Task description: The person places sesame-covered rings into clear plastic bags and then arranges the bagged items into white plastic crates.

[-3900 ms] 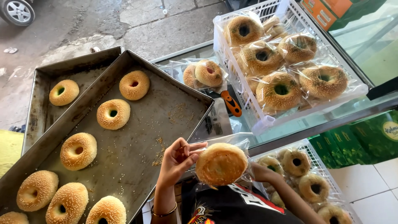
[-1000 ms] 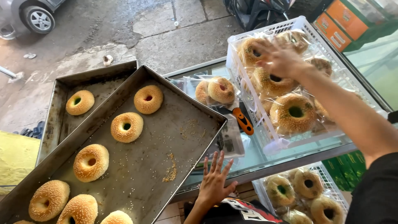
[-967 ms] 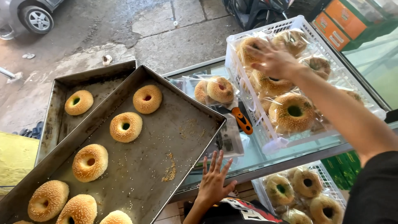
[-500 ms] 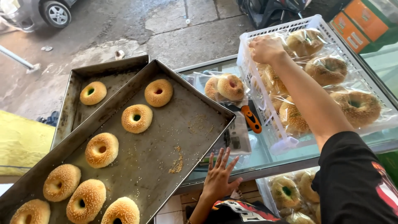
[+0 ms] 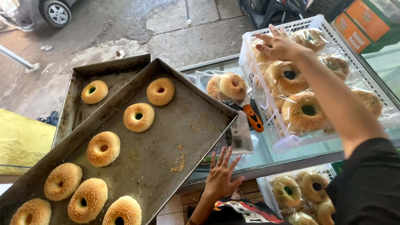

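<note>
With the right hand (image 5: pixel 280 45), fingers apart and empty, pressing bagged sesame rings (image 5: pixel 286 76) into the white plastic crate (image 5: pixel 266 98), the overhanging crate could tip off the glass table (image 5: pixel 266 156), while the left hand (image 5: pixel 222 177) spreads open beneath it.

Looks like we're at a street-side bakery stall: glass-topped display counter (image 5: pixel 266 156), battered metal baking trays (image 5: pixel 166 137) of sesame-crusted ring breads (image 5: pixel 138 117), white plastic crate (image 5: pixel 266 100) of bagged ones, cracked pavement (image 5: pixel 125 25) and grey parked car (image 5: pixel 37 10) right behind.
</note>
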